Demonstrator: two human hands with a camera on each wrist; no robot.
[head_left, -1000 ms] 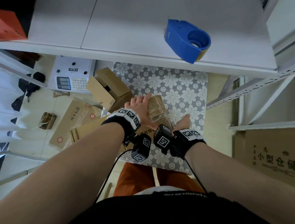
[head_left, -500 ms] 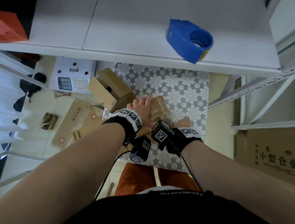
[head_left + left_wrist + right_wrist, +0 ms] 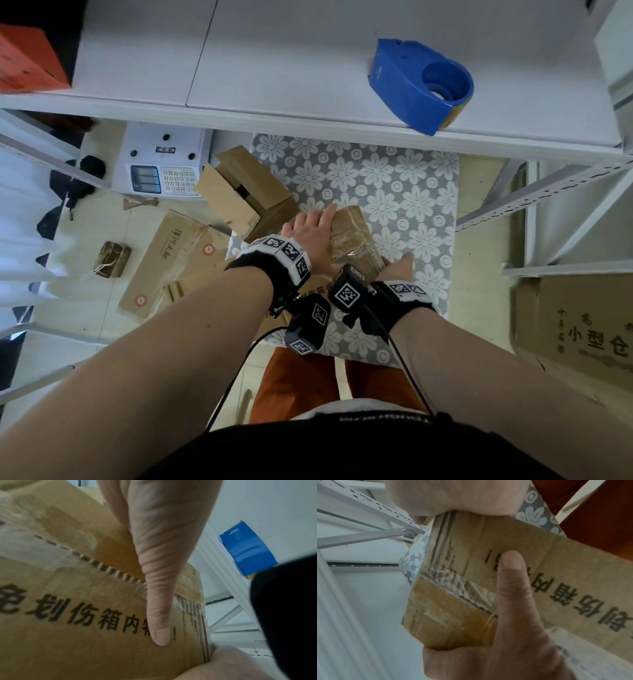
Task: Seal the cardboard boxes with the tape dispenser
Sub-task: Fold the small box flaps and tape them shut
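Note:
A small brown cardboard box (image 3: 352, 233) with tape on top and black printing on its side is held over the flowered mat (image 3: 394, 178). My left hand (image 3: 311, 226) grips it, fingers lying over the top. Its thumb (image 3: 157, 615) presses the printed side (image 3: 68, 601) next to the exclamation mark, as the right wrist view also shows (image 3: 513, 581). My right hand (image 3: 397, 267) holds the box's near right end (image 3: 453, 601), with its fingers hidden. The blue tape dispenser (image 3: 421, 85) lies untouched on the white shelf (image 3: 274, 68) above, also visible in the left wrist view (image 3: 247, 550).
An open cardboard box (image 3: 246, 192) leans at the mat's left edge beside a white scale (image 3: 161, 161). Flattened cartons (image 3: 171, 260) lie on the floor to the left. A large printed carton (image 3: 582, 325) and white shelf rails (image 3: 548, 192) stand at the right. An orange box (image 3: 27, 65) sits at the shelf's far left.
Both hands have kept hold of the box. It has shifted slightly and turned a little between them, and my right hand has settled against its near end.

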